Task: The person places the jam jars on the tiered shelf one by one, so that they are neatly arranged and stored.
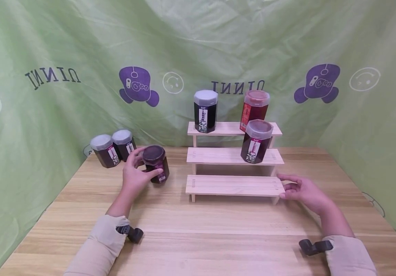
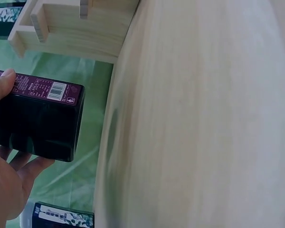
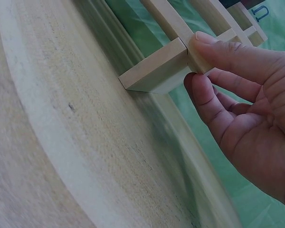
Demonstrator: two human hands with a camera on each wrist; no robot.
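My left hand (image 1: 136, 174) grips a dark hexagonal jar (image 1: 155, 165) with a dark lid and purple label, thumb on one side and fingers on the other. In the left wrist view, the jar's base (image 2: 78, 126) is off the tabletop. Right of it stands a three-step wooden display shelf (image 1: 232, 185). My right hand (image 1: 303, 191) pinches the right end of its lowest board between thumb and forefinger, plain in the right wrist view at the board's end (image 3: 195, 59). The top step bears a white-lidded dark jar (image 1: 205, 113) and a red jar (image 1: 254, 111); a dark-red jar (image 1: 256, 142) stands on the middle step.
Two white-lidded dark jars (image 1: 105, 151) (image 1: 123, 145) stand side by side at the table's back left, close behind my left hand. A green printed curtain (image 1: 184, 42) surrounds the wooden table (image 1: 218, 237) at the back and sides.
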